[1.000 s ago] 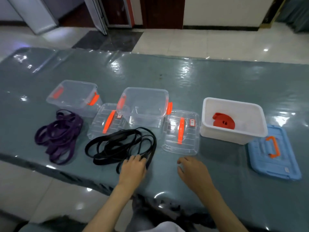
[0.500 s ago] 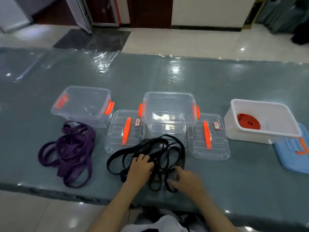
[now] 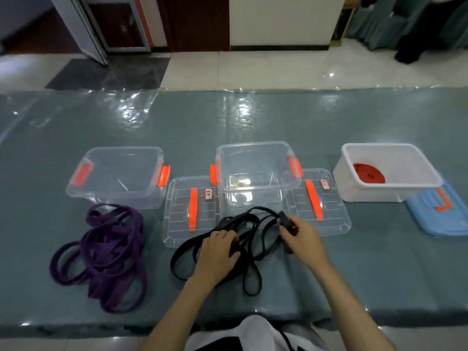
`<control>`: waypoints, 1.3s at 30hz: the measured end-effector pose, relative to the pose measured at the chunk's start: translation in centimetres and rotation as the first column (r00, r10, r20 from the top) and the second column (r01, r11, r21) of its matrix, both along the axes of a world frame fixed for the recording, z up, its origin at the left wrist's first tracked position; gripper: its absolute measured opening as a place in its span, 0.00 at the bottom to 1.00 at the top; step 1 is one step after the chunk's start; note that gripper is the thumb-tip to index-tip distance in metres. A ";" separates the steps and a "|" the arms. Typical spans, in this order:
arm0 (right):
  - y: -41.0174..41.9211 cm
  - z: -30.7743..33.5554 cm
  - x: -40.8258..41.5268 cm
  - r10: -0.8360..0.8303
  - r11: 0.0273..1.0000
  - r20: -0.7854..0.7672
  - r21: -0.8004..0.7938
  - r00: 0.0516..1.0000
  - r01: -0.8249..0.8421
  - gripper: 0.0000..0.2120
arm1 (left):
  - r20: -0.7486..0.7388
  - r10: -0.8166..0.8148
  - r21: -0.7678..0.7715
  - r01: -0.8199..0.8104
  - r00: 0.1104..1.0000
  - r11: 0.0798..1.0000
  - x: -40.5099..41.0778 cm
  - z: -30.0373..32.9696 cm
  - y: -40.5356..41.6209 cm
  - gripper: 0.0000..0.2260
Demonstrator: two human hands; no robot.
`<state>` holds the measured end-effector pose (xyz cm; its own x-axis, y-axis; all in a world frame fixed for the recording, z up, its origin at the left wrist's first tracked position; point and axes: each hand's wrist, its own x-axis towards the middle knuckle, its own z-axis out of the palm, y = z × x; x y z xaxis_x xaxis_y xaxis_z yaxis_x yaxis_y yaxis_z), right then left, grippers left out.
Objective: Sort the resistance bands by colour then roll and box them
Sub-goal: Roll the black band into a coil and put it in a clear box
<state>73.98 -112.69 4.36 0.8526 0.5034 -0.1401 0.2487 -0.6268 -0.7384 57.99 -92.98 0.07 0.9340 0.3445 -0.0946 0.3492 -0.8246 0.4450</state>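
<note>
1. Two hands engaged: tangled black rubber resistance bands (image 3: 253, 239), before the middle clear plastic box (image 3: 255, 171), are now pinched by the right hand (image 3: 302, 239), pressed by the left hand (image 3: 217, 252).
2. Rolling is judged begun.

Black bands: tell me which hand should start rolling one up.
Right, probably. The right hand already pinches one end of a strand of the black bands, lifted off the tangle, while the left hand rests on the heap, well placed to pin it down.
</note>
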 end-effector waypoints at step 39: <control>8.5 17.9 5.3 0.390 0.799 0.144 0.439 0.909 -0.412 0.15 | 0.572 0.391 -0.702 0.183 0.721 0.688 8.6 17.2 4.2 0.08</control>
